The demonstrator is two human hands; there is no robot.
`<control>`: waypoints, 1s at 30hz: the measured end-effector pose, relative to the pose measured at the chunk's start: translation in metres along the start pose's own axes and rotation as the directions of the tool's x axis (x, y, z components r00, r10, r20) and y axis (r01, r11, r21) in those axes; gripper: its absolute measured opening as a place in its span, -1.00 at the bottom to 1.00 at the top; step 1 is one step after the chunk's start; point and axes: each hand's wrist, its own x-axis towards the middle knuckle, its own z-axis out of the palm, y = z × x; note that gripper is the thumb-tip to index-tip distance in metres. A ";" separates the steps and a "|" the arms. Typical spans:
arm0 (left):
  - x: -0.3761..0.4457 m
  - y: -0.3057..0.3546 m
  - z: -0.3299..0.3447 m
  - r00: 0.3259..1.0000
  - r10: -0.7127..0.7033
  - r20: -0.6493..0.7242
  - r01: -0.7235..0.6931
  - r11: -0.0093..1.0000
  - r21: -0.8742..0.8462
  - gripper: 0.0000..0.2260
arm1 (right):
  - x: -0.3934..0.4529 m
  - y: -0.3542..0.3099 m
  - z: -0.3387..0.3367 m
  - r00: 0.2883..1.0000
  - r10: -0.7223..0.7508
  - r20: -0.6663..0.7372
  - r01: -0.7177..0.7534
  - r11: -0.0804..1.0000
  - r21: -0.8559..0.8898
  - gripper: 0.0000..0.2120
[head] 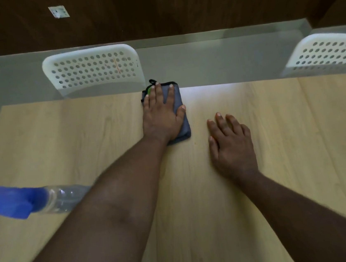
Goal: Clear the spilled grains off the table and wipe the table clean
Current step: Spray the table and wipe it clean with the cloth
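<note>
step: wiping, judged well along, no grains visible | advice: keep the palm flat, sweep overlapping strokes from the far edge | left hand (161,112) presses flat on folded grey-blue cloth (178,100) at the table (61,143) far edge | right hand (231,145) rests flat, fingers spread, apart, holding nothing

L hand (161,112) flat on cloth (182,116), table (276,140) 12 o'clock edge | R hand (230,146) just at cloth's 4 | bottle (63,198) at 9 | chair (94,68) behind
</note>
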 end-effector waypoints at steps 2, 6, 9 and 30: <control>0.011 0.007 -0.002 1.000 0.023 0.006 -0.023 1.000 0.019 -0.32 | 0.001 0.000 0.000 1.000 0.008 -0.006 -0.008 1.000 0.009 -0.43; -0.022 0.033 -0.003 0.984 0.173 0.039 -0.173 0.985 -0.012 -0.32 | 0.001 -0.001 -0.002 0.998 0.064 -0.008 -0.063 0.996 0.064 -0.40; -0.052 0.029 -0.003 0.963 0.258 0.074 -0.256 0.966 -0.035 -0.34 | 0.001 -0.001 -0.005 0.997 0.077 -0.014 -0.076 0.994 0.075 -0.40; -0.066 0.005 -0.006 0.938 0.341 0.061 -0.339 0.940 -0.035 -0.36 | 0.000 -0.002 -0.005 0.976 0.213 -0.051 -0.215 0.976 -0.030 -0.37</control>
